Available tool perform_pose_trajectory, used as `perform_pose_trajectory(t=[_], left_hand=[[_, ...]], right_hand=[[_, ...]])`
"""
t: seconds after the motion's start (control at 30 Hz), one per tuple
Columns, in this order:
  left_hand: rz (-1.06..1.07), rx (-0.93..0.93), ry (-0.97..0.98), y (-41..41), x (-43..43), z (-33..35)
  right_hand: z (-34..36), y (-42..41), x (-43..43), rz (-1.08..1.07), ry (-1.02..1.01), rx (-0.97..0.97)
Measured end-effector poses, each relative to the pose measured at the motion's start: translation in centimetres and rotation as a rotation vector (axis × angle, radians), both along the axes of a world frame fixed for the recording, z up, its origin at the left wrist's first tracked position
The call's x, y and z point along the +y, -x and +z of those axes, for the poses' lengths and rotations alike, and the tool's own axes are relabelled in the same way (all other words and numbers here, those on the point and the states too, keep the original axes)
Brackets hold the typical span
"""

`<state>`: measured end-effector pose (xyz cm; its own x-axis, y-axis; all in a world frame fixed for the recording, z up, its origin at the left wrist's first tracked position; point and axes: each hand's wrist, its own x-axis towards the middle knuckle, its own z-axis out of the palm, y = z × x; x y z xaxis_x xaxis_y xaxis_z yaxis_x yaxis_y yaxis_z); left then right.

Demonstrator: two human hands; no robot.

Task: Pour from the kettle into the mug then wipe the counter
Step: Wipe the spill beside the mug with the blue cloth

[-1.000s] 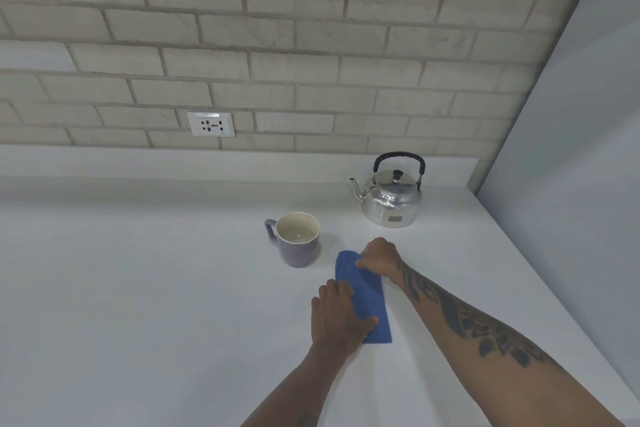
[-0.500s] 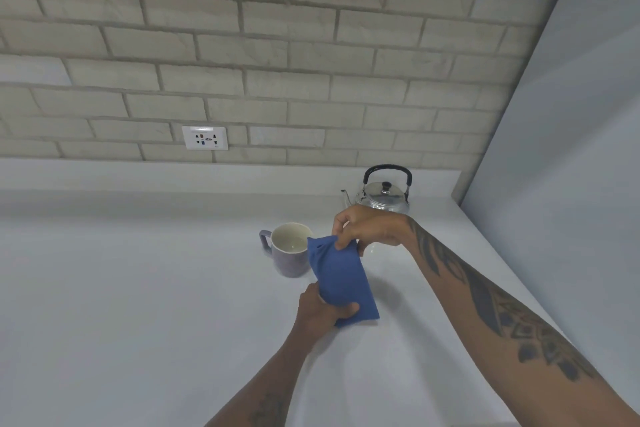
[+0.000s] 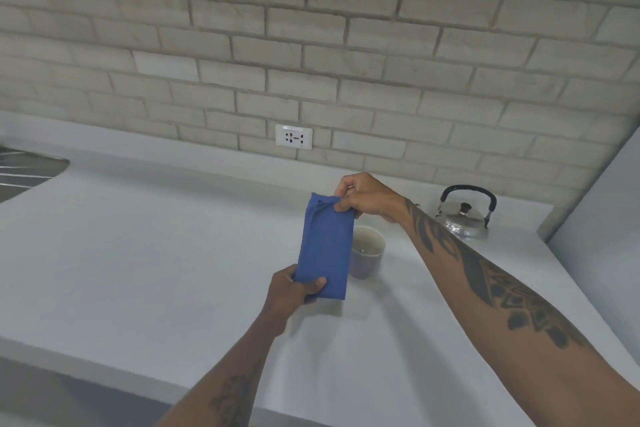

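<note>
A folded blue cloth (image 3: pixel 326 246) hangs in the air above the white counter (image 3: pixel 138 253), stretched between both hands. My left hand (image 3: pixel 289 291) grips its lower end. My right hand (image 3: pixel 363 198) pinches its upper end. Behind the cloth stands a purple mug (image 3: pixel 369 255) with a cream inside, partly hidden by the cloth; its handle is out of sight. The steel kettle (image 3: pixel 464 215) with a black handle sits at the back right near the wall corner, partly hidden behind my right forearm.
A brick wall with a white power socket (image 3: pixel 293 136) runs along the back. A grey panel (image 3: pixel 606 218) closes the right side. A steel sink (image 3: pixel 27 170) edge shows at far left. The counter's front edge runs across the lower left.
Both hands lifted the blue cloth off the counter and hold it up in front of the mug. The view has swung left, so the sink edge now shows.
</note>
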<state>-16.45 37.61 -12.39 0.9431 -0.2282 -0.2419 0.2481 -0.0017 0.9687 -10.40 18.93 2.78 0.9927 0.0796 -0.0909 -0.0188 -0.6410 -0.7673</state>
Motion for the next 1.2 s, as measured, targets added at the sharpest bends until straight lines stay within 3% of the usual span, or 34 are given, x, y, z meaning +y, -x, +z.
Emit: perform_pose_trajectory(t=[0.3, 0.57, 0.87, 1.2], left_hand=[[0.211, 0.148, -0.212, -0.6, 9.6, -1.7], [0.282, 0.314, -0.401, -1.0, 11.3, -2.5], [0.176, 0.368, -0.629, -2.1, 10.7, -2.9], [-0.033, 0.245, -1.042, -1.9, 10.8, -1.4]], right_hand=[[-6.1, -4.3, 8.8, 0.029, 0.036, 0.011], [-11.7, -5.9, 11.7, -0.001, 0.132, 0.053], [-15.7, -7.0, 12.4, 0.011, 0.333, 0.066], [-18.1, -7.0, 12.4, 0.062, 0.528, 0.046]])
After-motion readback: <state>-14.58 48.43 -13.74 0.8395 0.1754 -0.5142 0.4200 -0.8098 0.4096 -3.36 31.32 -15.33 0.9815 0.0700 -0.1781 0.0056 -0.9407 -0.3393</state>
